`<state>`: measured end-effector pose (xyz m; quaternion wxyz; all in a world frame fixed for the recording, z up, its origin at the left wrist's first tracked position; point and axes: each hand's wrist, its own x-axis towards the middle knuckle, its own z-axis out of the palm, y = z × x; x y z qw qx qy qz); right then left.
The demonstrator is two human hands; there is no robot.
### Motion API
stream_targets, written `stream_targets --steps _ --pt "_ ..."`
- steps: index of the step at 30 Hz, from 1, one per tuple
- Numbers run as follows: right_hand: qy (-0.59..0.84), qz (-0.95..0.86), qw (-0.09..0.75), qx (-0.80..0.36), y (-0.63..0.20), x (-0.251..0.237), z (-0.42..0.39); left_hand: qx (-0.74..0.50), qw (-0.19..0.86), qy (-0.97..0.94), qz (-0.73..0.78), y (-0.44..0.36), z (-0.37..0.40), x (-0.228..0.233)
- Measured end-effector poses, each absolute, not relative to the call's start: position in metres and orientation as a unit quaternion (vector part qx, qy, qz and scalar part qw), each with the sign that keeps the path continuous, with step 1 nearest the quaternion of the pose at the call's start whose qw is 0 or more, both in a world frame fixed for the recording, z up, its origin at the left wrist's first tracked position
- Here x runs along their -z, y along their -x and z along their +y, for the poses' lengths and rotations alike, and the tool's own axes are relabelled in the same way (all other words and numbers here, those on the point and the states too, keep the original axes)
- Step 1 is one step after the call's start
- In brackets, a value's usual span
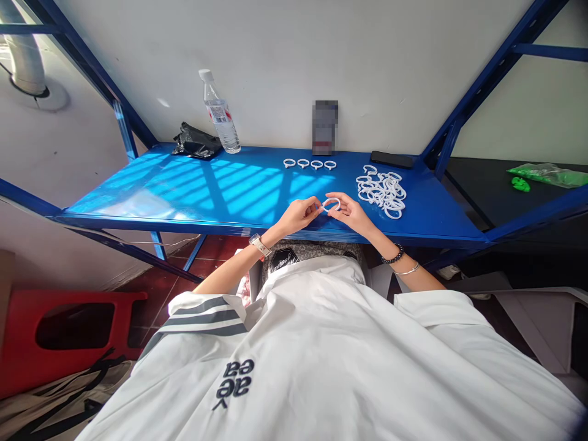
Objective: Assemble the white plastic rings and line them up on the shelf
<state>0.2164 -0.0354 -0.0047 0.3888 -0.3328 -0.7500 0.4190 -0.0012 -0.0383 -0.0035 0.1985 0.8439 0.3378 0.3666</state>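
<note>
Between my two hands, just above the front part of the blue table (257, 211), is a white plastic ring (331, 204) with a small tab on its left side. My left hand (301, 213) pinches that tab side with closed fingertips. Curled around the ring's right side, my right hand (350, 214) grips it with thumb and fingers. Farther back, several similar white rings (316, 165) stand in a short row. A heap of more white rings (381, 188) lies to the right of my right hand.
A water bottle (222, 119) and a crumpled black plastic bag (195, 142) stand at the back left. A black phone (391, 160) lies behind the heap. A blurred dark upright object (324, 128) leans by the wall. Blue metal posts (478, 92) frame the table.
</note>
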Motion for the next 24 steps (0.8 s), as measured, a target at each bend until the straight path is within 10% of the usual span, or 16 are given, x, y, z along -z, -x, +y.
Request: stream_targets --steps 24 --pt "0.342 -0.762 0.381 -0.396 -0.2164 0.0037 -0.0368 -0.364 0.206 -0.844 0.335 0.0006 -0.0418 -0.0002"
